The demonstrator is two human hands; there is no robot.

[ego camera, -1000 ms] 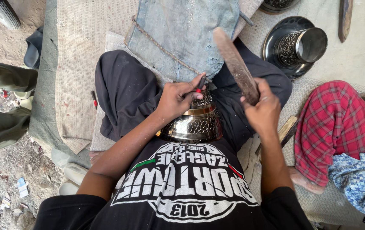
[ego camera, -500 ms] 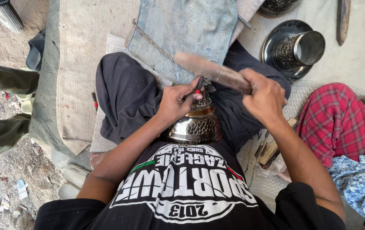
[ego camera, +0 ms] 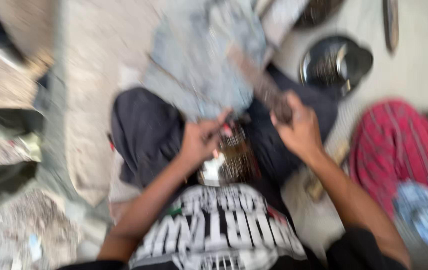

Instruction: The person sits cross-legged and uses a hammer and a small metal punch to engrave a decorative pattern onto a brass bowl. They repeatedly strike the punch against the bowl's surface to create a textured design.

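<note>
The view is blurred by motion. A shiny patterned metal vessel (ego camera: 226,162) rests in my lap between my crossed legs. My left hand (ego camera: 201,140) is closed on a thin tool with a red part (ego camera: 227,128), held against the vessel's top. My right hand (ego camera: 299,131) grips the lower end of a long flat wooden bat (ego camera: 259,82), which slants up and to the left above the vessel.
A blue-grey cloth (ego camera: 209,60) lies over my knees. A dark metal dish with a cup (ego camera: 336,62) sits at the upper right. Another person's red checked trouser leg (ego camera: 399,150) is at the right. A wooden-handled tool (ego camera: 324,172) lies beside my right leg. Grey sacking (ego camera: 94,75) covers the ground at left.
The wooden bat swung from upright to nearly flat over the vessel and has risen to a slant again. My left hand stayed on the vessel. The camera has shaken into blur.
</note>
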